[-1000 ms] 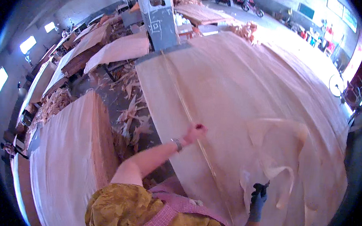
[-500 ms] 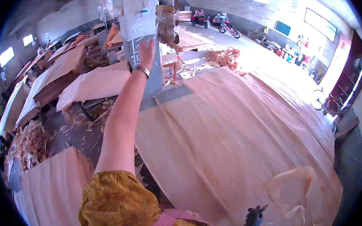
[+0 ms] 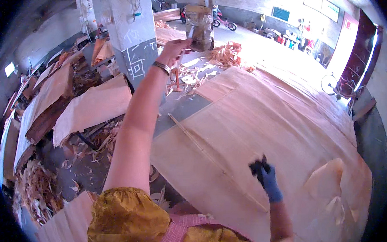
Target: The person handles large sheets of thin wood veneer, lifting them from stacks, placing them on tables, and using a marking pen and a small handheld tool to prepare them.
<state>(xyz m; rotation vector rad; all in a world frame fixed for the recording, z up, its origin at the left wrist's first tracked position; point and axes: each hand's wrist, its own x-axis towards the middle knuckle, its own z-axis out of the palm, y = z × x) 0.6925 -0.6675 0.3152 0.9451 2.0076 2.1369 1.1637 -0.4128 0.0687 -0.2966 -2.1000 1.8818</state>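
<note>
Pinching a small strip, left hand raised; gloved right hand fisted over veneer sheet

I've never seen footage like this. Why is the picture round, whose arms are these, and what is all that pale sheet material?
The camera sits on a person's head and looks down through a fisheye lens, so straight edges bend. Both arms are that person's own. The left hand, with a bracelet at the wrist, is raised toward a brownish bag-like thing hanging by a grey pillar; whether it grips it is unclear. The right hand wears a blue glove and holds something small and dark above a large stack of thin wood veneer sheets. Wood scraps litter the floor.
</note>
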